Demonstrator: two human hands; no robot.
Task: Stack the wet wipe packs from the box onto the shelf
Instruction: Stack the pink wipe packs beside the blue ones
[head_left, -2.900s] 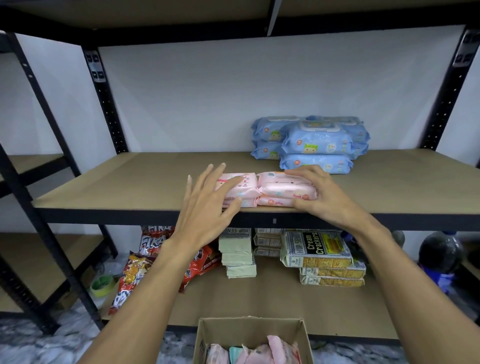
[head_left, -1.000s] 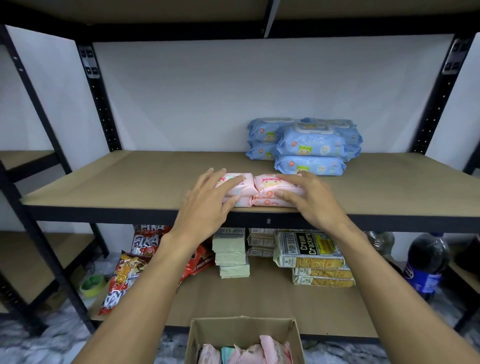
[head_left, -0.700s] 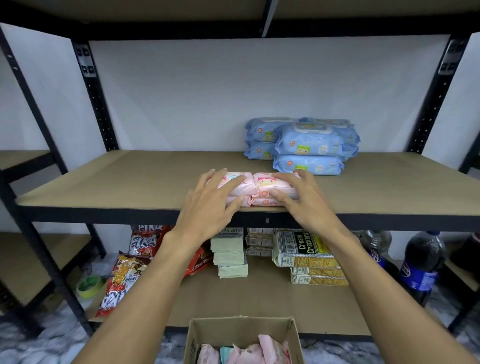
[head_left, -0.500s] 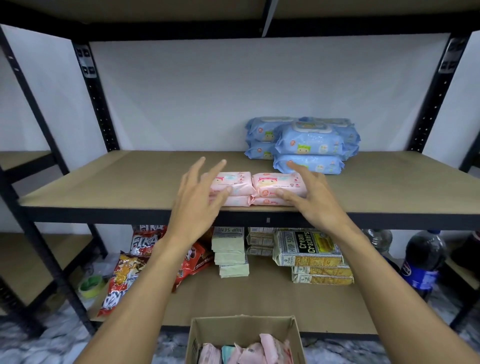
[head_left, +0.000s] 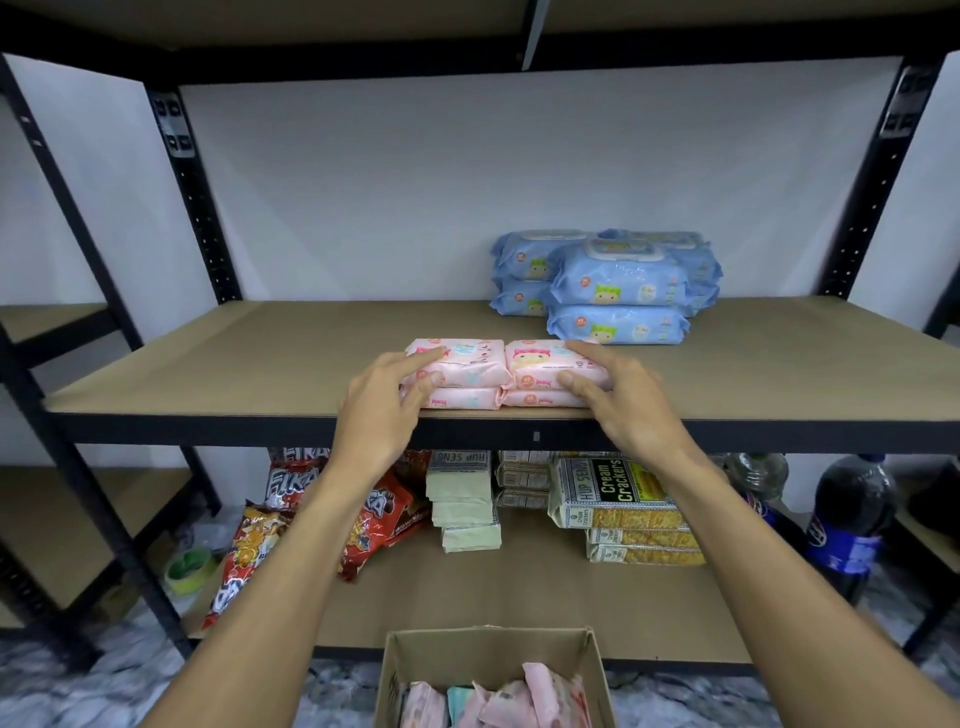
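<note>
Stocking a storeroom rack: a person squares up four pink soft-plastic wet wipe packs (head_left: 501, 374), set as two stacks of two side by side at the front edge of the tan fibreboard shelf (head_left: 260, 358). The left hand (head_left: 382, 410) lays straight fingers on the left stack's top & front. The right hand (head_left: 623, 400) rests its index on top and its thumb on the front of the right stack. Both hands are flat & touching, neither clenched round a pack. More loose pink packs (head_left: 519, 696) lie in the brown cardboard box (head_left: 488, 649) on the floor below, so the job looks only part done. Behind & to the right sits a pile of blue lidded wipe packs (head_left: 618, 291), apart from the pink ones. Likely risk: the pink stacks sit v. close to the shelf lip, w/ slick, squashy wrappers. An uneven nudge, or a finger snagging on pull-back, could slide a top pack off toward the box or the cream cracker packets (head_left: 618, 493) on the lower shelf.
</note>
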